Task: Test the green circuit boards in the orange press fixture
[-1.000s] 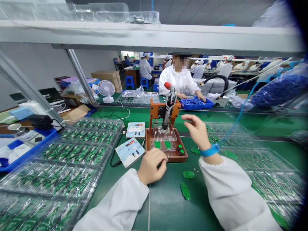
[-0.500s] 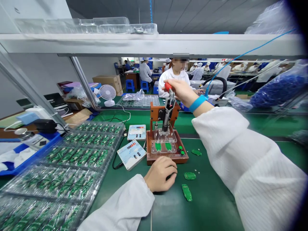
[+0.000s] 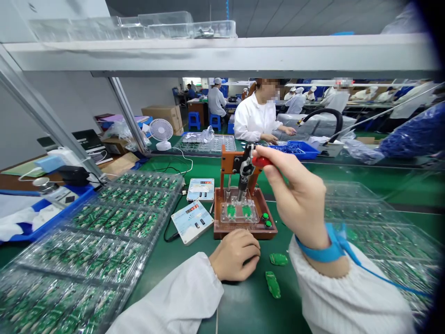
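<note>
My right hand grips the red handle of a toggle clamp on a brown test fixture. The handle is tipped down to the right. Under the clamp, a clear plate lies over two green circuit boards in the fixture. My left hand rests on the bench just in front of the base, its fingers curled in; whatever they may hold is hidden. Two loose green boards lie right of it, one crosswise and one lengthwise.
Two white meter boxes with red digits stand left of the fixture. A clear tray of boards fills the left side; another tray lies at right, partly behind my arm. Opposite, a co-worker sits beyond a blue bin.
My right hand has swung the red handle down and toward me. The clamp's plunger and clear plate have dropped onto the boards. My left hand stays in front of the fixture.
</note>
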Action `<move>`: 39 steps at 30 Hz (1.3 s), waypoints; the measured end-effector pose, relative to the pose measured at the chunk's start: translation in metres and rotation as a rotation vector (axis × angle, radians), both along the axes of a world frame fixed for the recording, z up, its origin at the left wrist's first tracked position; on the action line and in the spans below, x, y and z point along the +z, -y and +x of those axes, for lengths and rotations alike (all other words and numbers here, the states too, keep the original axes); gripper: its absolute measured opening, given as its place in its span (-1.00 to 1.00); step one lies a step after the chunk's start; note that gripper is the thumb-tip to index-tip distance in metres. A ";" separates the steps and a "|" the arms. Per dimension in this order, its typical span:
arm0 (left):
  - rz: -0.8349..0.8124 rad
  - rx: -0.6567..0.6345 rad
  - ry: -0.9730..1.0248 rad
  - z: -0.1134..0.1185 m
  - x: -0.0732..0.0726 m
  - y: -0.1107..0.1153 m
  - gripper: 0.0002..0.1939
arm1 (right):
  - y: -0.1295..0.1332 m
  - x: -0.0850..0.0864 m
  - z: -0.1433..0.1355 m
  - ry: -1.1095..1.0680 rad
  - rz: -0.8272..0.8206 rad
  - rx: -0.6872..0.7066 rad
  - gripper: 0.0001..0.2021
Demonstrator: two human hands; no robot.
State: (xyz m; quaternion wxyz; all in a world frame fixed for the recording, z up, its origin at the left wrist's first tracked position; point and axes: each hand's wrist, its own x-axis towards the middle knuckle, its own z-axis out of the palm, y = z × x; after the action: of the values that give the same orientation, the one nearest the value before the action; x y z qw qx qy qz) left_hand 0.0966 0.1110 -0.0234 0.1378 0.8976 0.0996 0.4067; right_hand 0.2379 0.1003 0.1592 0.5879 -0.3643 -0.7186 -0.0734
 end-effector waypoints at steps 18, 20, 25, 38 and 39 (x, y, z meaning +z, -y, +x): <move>-0.307 -0.089 -0.076 -0.004 0.008 -0.001 -0.75 | -0.018 -0.065 0.004 -0.228 -0.066 0.307 -0.51; -0.465 -0.154 -0.019 -0.010 0.022 -0.003 -0.69 | -0.018 -0.066 0.004 -0.224 -0.068 0.321 -0.50; -0.792 -0.085 -0.091 -0.052 0.068 -0.024 -0.62 | -0.019 -0.066 0.007 -0.195 -0.078 0.355 -0.49; -0.462 0.637 -1.251 -0.102 0.078 -0.143 0.25 | -0.022 -0.067 0.004 -0.222 -0.062 0.382 -0.53; -0.460 0.625 -1.278 -0.101 0.078 -0.144 0.27 | -0.022 -0.067 0.004 -0.221 -0.058 0.379 -0.53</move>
State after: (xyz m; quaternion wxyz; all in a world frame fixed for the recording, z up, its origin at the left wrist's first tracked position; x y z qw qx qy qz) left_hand -0.0039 0.2549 0.0541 0.1152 0.8375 0.4934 -0.2048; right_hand 0.2419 0.1219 0.0925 0.6555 -0.2454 -0.7072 0.0996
